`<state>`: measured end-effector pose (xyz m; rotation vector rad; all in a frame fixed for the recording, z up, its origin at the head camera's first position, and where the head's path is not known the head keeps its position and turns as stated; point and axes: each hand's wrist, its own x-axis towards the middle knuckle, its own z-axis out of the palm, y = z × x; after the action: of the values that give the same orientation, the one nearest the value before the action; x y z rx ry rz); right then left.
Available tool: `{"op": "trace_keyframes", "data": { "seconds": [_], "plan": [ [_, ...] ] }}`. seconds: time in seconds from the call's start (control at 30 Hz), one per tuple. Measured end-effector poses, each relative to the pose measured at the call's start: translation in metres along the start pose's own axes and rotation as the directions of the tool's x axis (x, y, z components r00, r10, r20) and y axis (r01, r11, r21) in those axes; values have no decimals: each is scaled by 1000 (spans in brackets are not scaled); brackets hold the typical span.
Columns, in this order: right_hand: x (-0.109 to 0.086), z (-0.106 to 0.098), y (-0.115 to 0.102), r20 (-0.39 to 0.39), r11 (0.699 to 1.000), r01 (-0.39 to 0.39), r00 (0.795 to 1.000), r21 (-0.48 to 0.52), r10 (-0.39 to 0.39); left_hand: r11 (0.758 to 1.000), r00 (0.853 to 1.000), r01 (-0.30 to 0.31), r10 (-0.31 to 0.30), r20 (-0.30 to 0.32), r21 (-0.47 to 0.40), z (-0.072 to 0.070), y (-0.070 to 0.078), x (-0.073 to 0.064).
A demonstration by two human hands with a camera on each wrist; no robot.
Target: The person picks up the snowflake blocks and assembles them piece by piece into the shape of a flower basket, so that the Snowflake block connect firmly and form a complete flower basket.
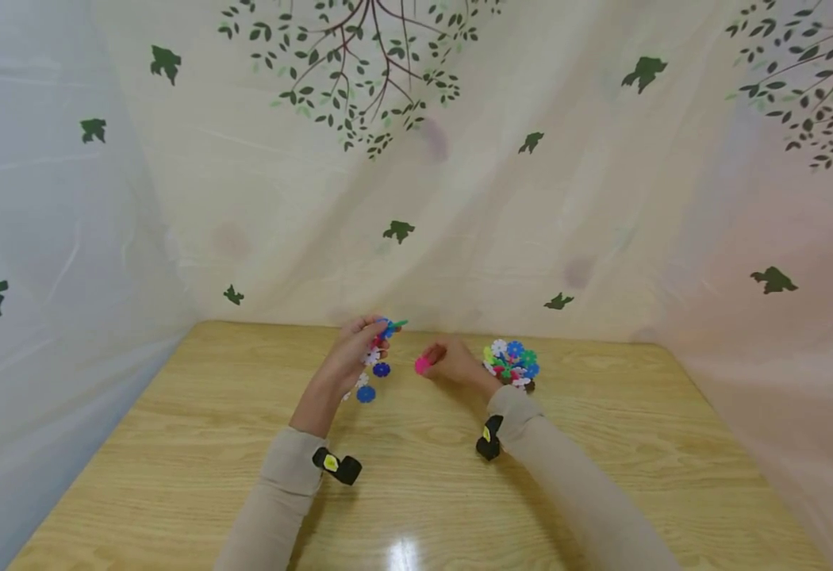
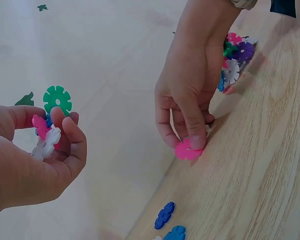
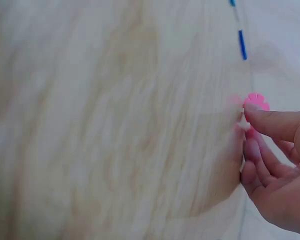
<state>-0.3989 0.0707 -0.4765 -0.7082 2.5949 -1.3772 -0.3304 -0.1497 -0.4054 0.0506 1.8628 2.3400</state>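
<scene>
My left hand holds a small chain of joined flower-shaped plastic discs above the table. In the left wrist view a green disc sticks up past the fingertips, with a pink disc and a white disc below it, partly hidden by the fingers. My right hand pinches a single pink flower disc between thumb and fingers, close over the tabletop. A dark blue disc and a lighter blue disc lie on the table below the left hand.
A heap of mixed-colour flower discs sits just right of my right hand. The wooden table ends at a pale curtain with leaf prints, which hangs behind and at both sides. Each wrist wears a black camera.
</scene>
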Motion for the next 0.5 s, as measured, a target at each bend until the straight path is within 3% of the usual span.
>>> {"op": "trace_keyframes", "data": {
  "seconds": [0.23, 0.4, 0.5],
  "plan": [
    [-3, 5, -7, 40, 972, -17, 999, 235, 8, 1000, 1000, -3, 3, 1, 13, 0, -2, 1],
    [-11, -2, -32, -50, 915, -17, 998, 402, 41, 1000, 1000, 12, -13, -19, -23, 1, -2, 3],
    [-17, -9, -50, -120, 860, 21, 992, 510, 47, 1000, 1000, 11, -12, -25, -29, 1, -3, 3]
  ]
}}
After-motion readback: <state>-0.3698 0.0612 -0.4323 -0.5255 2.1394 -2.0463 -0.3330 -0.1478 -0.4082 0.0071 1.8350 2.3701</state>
